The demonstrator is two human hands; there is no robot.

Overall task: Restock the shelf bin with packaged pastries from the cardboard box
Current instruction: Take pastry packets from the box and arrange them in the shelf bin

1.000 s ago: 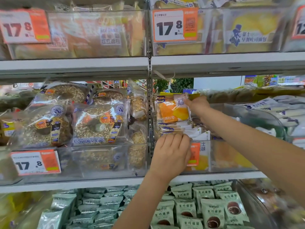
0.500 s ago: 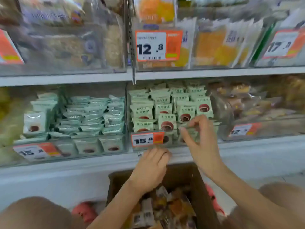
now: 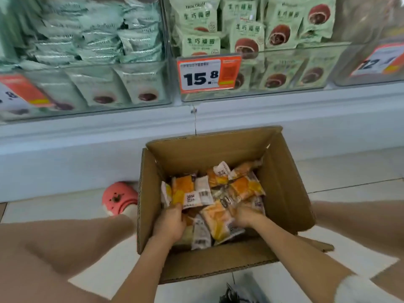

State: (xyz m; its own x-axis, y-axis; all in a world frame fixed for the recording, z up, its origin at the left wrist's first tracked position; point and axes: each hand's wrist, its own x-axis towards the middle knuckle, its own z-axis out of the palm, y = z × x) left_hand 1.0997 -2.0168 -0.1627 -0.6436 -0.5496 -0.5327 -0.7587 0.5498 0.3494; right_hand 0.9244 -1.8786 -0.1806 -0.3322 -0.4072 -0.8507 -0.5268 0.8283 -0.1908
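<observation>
An open cardboard box (image 3: pixel 282 171) stands on the floor below the shelf, holding several orange-and-white packaged pastries (image 3: pixel 242 186). Both my hands are inside it. My left hand (image 3: pixel 169 221) grips the lower edge of one orange pastry packet (image 3: pixel 185 192) at the box's left side. My right hand (image 3: pixel 246 216) curls into the pile on the right, its fingers buried among the packets; what they hold is hidden. The upper shelf bin with the orange pastries is out of view.
Above the box, clear shelf bins (image 3: pixel 284 88) hold green packets, with a 15.8 price tag (image 3: pixel 208 73) in front. The white shelf base (image 3: pixel 87 154) runs behind the box. My knees flank the box and a pink shoe (image 3: pixel 119 199) sits at its left.
The view dropped from the upper shelf bins to the floor. Both hands left the orange pastry bin, came down past the lower shelf and reached into the box.
</observation>
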